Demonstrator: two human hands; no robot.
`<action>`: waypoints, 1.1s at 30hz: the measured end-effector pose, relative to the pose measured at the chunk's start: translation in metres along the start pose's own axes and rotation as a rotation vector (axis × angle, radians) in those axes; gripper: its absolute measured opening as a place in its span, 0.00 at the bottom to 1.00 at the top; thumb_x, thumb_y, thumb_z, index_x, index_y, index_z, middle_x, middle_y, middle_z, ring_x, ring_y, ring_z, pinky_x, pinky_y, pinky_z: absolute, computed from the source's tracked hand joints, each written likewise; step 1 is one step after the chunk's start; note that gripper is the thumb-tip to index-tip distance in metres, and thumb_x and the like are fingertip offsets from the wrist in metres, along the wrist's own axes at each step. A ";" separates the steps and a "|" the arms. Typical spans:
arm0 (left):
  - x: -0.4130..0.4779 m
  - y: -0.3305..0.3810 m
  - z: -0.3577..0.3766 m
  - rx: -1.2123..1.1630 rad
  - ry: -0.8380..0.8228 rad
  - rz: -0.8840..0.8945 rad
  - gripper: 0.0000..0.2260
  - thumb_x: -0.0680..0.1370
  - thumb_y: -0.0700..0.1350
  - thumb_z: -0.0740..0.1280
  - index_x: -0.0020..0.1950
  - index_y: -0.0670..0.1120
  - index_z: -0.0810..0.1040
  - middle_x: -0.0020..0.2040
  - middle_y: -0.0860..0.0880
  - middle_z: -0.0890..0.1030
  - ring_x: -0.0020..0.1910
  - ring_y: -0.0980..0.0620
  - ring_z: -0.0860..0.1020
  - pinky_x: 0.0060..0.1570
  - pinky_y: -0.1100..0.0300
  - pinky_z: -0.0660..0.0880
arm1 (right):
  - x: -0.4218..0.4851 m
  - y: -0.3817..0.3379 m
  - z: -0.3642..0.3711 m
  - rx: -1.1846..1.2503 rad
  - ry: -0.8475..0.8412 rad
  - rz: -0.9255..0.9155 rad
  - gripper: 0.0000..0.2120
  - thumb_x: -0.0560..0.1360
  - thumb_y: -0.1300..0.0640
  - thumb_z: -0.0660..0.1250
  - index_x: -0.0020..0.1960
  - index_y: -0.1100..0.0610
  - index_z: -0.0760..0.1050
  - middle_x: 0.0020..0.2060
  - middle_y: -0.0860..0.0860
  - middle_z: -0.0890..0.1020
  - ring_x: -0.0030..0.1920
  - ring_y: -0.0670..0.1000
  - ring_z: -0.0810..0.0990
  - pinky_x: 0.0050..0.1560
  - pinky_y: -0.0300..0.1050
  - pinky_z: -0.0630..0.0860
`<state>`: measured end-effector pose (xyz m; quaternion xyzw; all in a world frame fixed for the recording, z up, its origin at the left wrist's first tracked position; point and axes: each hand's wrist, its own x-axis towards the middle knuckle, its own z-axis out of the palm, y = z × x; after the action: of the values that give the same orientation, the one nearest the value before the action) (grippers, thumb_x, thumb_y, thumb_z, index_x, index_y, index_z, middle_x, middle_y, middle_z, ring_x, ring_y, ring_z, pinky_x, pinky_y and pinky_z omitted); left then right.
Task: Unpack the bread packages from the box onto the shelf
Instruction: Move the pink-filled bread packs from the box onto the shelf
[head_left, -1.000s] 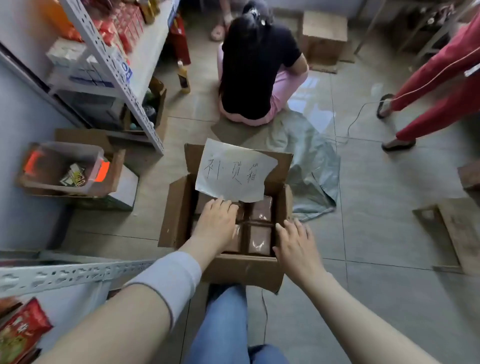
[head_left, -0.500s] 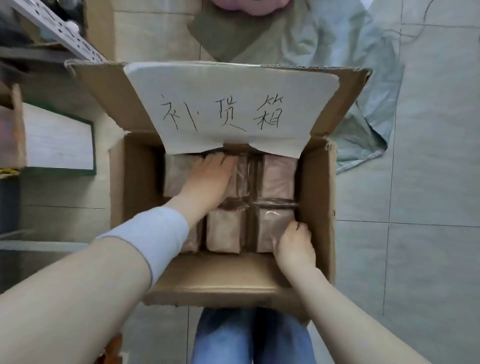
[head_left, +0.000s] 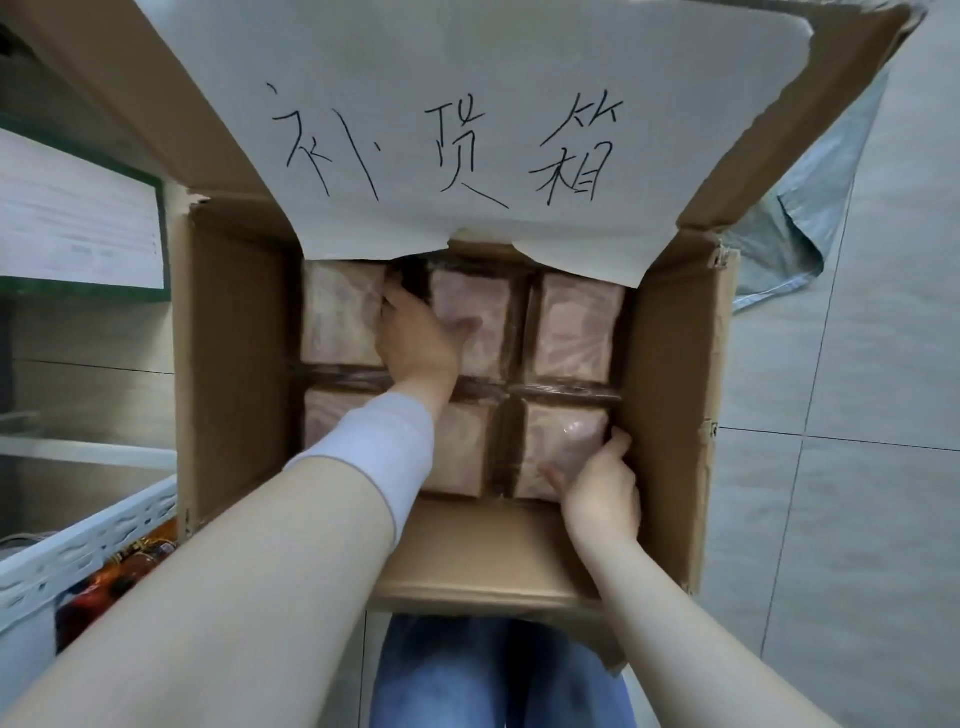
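Open cardboard box (head_left: 234, 364) on the tiled floor (head_left: 831, 519), seen from above, beside a white perforated shelf (head_left: 88, 540). Six wrapped bread packages (head_left: 576, 327) lie inside in two rows of three. The left hand (head_left: 421, 338) reaches the back row: its fingers dip into the gap left of the back middle package (head_left: 483, 338), thumb lying across its top. The right hand (head_left: 602, 488) grips the near right package (head_left: 561, 447) at its outer corner, fingers curled down its side. A handwritten paper sheet (head_left: 467, 130) covers the raised rear flap.
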<state>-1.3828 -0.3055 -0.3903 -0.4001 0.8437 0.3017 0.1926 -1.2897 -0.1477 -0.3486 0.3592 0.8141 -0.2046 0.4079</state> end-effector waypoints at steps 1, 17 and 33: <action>0.002 -0.001 -0.001 0.011 -0.017 0.012 0.39 0.65 0.53 0.76 0.69 0.41 0.63 0.66 0.40 0.72 0.66 0.41 0.69 0.64 0.51 0.69 | 0.000 -0.001 -0.001 -0.007 0.000 0.019 0.34 0.69 0.52 0.73 0.67 0.61 0.59 0.58 0.62 0.77 0.59 0.63 0.75 0.55 0.54 0.72; -0.136 -0.006 -0.151 -0.566 -0.031 0.325 0.19 0.70 0.39 0.73 0.52 0.48 0.66 0.47 0.54 0.77 0.47 0.55 0.76 0.47 0.71 0.71 | -0.102 0.025 -0.056 0.461 -0.067 -0.327 0.25 0.69 0.50 0.73 0.61 0.59 0.71 0.53 0.53 0.80 0.57 0.54 0.78 0.56 0.44 0.72; -0.509 -0.256 -0.556 -1.187 0.871 0.328 0.11 0.67 0.50 0.71 0.46 0.50 0.75 0.46 0.52 0.81 0.48 0.53 0.80 0.51 0.56 0.78 | -0.567 0.024 -0.060 0.242 -0.775 -1.190 0.12 0.73 0.63 0.67 0.55 0.63 0.73 0.38 0.51 0.82 0.32 0.44 0.82 0.31 0.35 0.78</action>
<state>-0.9187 -0.5175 0.2210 -0.3889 0.5882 0.5451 -0.4536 -1.0705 -0.3311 0.1452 -0.2011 0.6400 -0.5938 0.4442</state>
